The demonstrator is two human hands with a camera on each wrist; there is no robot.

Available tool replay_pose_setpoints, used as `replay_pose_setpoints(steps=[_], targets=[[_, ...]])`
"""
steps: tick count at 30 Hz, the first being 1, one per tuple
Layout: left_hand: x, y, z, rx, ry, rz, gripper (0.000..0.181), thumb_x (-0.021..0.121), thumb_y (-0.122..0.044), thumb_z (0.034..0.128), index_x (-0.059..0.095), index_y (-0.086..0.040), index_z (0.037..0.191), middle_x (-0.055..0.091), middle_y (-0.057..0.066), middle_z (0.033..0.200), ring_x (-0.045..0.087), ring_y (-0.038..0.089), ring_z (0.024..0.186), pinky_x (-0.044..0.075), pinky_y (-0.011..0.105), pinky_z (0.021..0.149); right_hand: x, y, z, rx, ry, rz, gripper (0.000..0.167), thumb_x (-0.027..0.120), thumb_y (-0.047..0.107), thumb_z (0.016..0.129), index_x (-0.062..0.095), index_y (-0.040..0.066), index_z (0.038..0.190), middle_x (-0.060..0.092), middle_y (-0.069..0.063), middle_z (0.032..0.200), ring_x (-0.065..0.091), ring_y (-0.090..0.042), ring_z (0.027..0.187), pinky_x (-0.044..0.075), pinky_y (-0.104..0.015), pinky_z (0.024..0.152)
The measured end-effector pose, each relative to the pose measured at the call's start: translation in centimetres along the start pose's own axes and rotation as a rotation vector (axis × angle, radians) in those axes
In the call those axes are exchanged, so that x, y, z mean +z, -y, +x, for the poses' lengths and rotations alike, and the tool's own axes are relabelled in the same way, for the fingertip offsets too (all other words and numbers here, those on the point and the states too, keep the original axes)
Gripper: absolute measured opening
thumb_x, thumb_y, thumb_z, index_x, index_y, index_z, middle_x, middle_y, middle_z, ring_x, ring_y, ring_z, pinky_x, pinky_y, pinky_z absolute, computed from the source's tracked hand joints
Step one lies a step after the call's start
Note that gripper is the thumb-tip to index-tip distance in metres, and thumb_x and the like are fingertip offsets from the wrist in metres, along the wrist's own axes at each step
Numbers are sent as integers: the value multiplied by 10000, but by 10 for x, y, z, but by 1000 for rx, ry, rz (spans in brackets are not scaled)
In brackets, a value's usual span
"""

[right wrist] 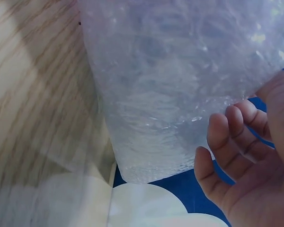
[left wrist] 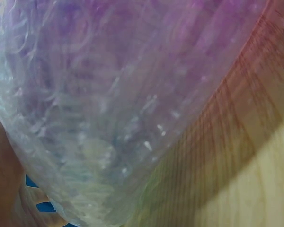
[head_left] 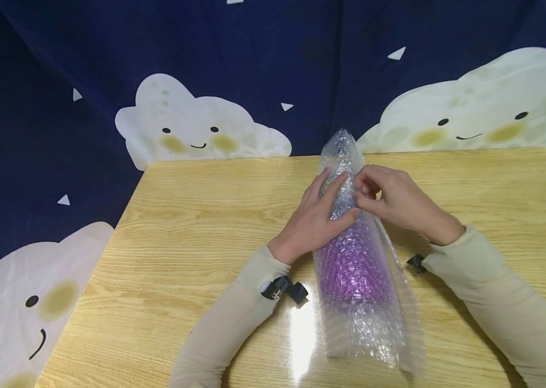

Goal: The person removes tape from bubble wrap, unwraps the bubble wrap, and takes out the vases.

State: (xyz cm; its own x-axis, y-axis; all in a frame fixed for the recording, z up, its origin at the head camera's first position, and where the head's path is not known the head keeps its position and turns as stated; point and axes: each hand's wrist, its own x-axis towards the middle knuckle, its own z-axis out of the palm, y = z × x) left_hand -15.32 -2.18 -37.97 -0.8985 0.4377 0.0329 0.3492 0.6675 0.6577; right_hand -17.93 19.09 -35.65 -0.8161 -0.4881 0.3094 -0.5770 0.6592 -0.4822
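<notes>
Bubble-wrapped bundle (head_left: 352, 277), long and see-through, lies lengthwise on the table between the person's two forearms, its near end well on my side of both hands. Through the wrap I see a purple glow, strongest just nearer than the left hand and fading to clear towards the tip. A loose flap of wrap (head_left: 412, 328) runs down the bundle's right side, below the right hand.

Flanking that near part are two beige sleeves, the left sleeve (head_left: 226, 318) and the right sleeve (head_left: 505, 302), each with a small black device at the cuff.

Farther up, the left hand (head_left: 319, 218) rests on the bundle with its fingers spread and mostly straight, pressing from above without closing round it. Opposite, the right hand (head_left: 399, 199) has bent fingers, the tips at the right edge of the wrap; I cannot tell whether finger and thumb pinch it.

Beyond both hands, the bundle narrows to a pointed end. The pale wooden table (head_left: 195, 231) spreads to either side of them. Farthest off hangs a dark blue backdrop (head_left: 273, 48) with smiling white clouds (head_left: 200, 116) and small white triangles.
</notes>
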Motion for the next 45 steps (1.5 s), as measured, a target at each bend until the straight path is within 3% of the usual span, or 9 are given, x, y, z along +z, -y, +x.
replay_pose_setpoints(steps=[10,21,45], targets=[[0,-1,2,5,-4,-9,798,455,-669,983,98,-426,1655,-22,-11,1772,75,275,1648,361,611,1226,-7,0,0,41,24,-17,101,730,139,895,639,149,939,677,11,861,600,-116,784,498,-220,676],[1,1,0,10,-8,1,794,456,-665,991,95,-423,1656,-19,-1,1772,86,298,1645,372,605,1224,-8,0,-1,-14,-4,-53,117,729,87,852,656,147,921,687,17,857,641,-128,804,542,-295,708],[1,1,0,6,-8,-4,797,484,-628,997,105,-404,1661,-13,-7,1771,89,291,1645,381,596,1223,-14,-1,-1,49,35,-101,129,709,45,832,648,112,922,688,-15,852,662,-156,801,559,-323,711]])
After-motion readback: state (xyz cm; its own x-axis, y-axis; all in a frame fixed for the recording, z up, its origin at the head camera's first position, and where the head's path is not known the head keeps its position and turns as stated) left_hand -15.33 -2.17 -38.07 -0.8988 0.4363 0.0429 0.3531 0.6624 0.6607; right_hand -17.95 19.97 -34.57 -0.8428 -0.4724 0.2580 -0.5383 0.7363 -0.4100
